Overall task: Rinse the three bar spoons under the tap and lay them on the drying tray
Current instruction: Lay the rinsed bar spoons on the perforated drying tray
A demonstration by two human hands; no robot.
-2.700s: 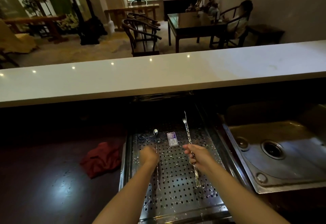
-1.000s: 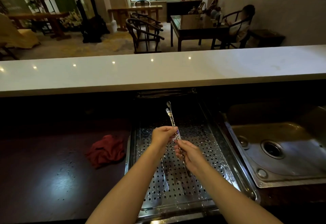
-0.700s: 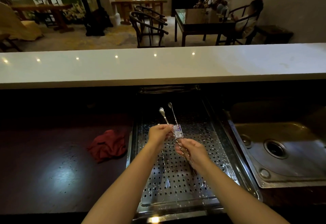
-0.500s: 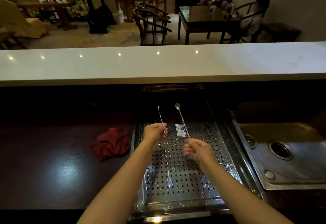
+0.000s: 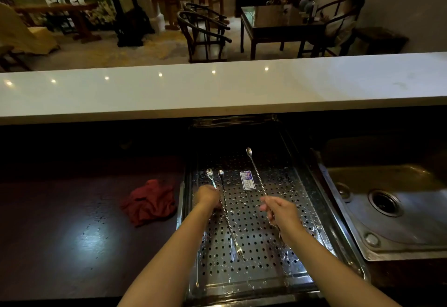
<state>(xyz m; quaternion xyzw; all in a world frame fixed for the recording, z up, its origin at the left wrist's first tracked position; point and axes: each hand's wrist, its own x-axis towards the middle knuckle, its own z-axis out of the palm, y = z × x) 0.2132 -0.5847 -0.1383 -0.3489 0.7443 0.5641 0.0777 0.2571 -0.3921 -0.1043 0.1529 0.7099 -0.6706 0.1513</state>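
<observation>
A perforated steel drying tray (image 5: pixel 256 268) sits in front of me. My left hand (image 5: pixel 207 196) is closed around the leftmost bar spoon (image 5: pixel 210 174), low over the tray's left side, bowl pointing away. A second bar spoon (image 5: pixel 227 212) lies on the tray just right of that hand, its forked end toward me. My right hand (image 5: pixel 280 212) grips the twisted shaft of the third bar spoon (image 5: pixel 253 166), which slants up and away above the tray's right half. No tap is visible.
A steel sink (image 5: pixel 387 210) with its drain lies to the right of the tray. A crumpled red cloth (image 5: pixel 150 201) rests on the dark wet counter at left. A white bar ledge (image 5: pixel 217 89) overhangs the far side. A label sticker (image 5: pixel 247 180) is on the tray.
My hands have drawn apart from where they met over the tray. The left hand has dropped to the tray's left side, and one spoon now lies on the tray beside it.
</observation>
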